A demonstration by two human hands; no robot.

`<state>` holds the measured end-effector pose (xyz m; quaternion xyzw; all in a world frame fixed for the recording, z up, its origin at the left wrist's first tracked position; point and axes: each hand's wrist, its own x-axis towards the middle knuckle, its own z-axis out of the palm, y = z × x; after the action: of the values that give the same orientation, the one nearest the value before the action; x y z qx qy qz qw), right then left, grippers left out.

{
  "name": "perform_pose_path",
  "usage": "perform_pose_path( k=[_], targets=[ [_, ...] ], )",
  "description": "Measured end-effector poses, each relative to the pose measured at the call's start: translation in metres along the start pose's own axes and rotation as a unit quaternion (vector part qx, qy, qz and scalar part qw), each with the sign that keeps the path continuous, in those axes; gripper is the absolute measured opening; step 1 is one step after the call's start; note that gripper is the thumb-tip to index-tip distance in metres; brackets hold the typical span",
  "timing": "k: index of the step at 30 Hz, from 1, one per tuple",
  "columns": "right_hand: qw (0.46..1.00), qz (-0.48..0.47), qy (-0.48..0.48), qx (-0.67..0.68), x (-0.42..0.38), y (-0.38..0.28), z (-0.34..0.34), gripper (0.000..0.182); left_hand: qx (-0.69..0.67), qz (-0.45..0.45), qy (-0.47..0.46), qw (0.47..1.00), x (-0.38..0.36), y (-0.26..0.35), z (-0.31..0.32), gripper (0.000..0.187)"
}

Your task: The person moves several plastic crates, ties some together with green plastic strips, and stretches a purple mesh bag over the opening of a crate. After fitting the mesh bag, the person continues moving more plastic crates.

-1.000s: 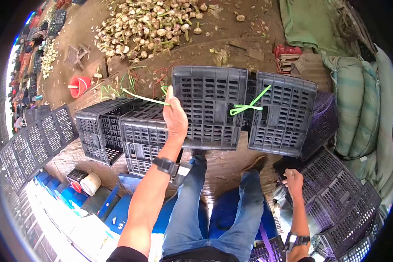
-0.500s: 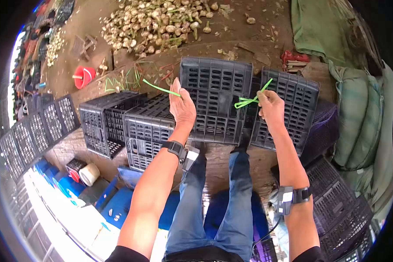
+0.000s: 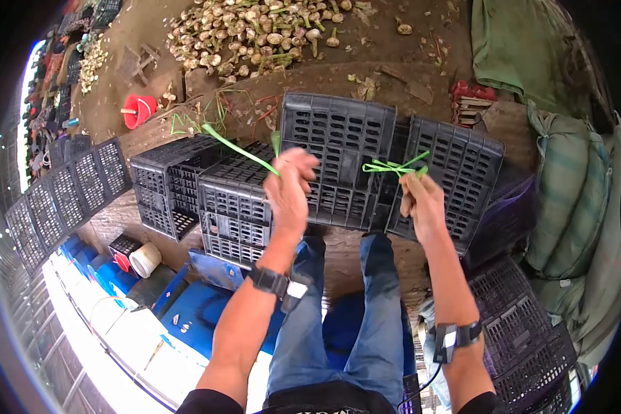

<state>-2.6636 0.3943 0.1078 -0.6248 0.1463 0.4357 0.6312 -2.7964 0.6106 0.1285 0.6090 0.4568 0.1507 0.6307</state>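
Note:
My left hand (image 3: 290, 193) is closed on a bright green plastic strap (image 3: 238, 148), whose long end sticks out to the upper left. It hovers in front of a black slatted crate (image 3: 338, 131). My right hand (image 3: 423, 200) has its fingers curled together just under a looped green tie (image 3: 386, 168) and pinches its lower part, though the fingertips are partly hidden. That tie lies at the gap between the first crate and a second black crate (image 3: 462, 159) on the right.
More black crates (image 3: 236, 214) stand to the left, and others (image 3: 517, 324) lie at lower right. A heap of bulbs (image 3: 248, 34) covers the floor ahead. There are a red bucket (image 3: 141, 112), stuffed green sacks (image 3: 566, 193) and blue barrels (image 3: 193, 321).
My left hand has turned inward, its fingers now curled toward the right, with the strap still in it. My right hand has dropped slightly below the looped tie.

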Motion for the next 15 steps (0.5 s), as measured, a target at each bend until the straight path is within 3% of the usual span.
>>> perform_pose_path(
  k=[4,7,8,12,14,15],
  targets=[
    [1.0,0.009,0.001,0.006,-0.033,0.025,0.001,0.024,-0.084,-0.238,-0.124,0.96,-0.04,-0.013,0.044,0.032],
    [1.0,-0.002,0.006,-0.004,-0.042,0.031,0.009,0.023,-0.068,-0.31,-0.219,0.923,-0.043,-0.031,0.077,0.045],
    [1.0,-0.004,0.008,-0.013,-0.043,0.032,0.011,0.023,-0.111,-0.349,-0.236,0.9,-0.04,-0.03,0.084,0.038],
    [1.0,-0.008,-0.008,-0.028,-0.042,0.037,0.003,0.021,-0.133,-0.32,-0.247,0.905,-0.035,-0.038,0.104,0.027],
    [0.992,0.056,0.063,0.099,-0.04,0.022,-0.006,0.029,-0.137,-0.307,-0.239,0.911,-0.033,-0.039,0.102,0.023],
    [0.994,0.024,0.088,0.06,-0.035,0.018,-0.011,0.029,-0.124,-0.306,-0.239,0.913,-0.034,-0.038,0.1,0.023]
  ],
)
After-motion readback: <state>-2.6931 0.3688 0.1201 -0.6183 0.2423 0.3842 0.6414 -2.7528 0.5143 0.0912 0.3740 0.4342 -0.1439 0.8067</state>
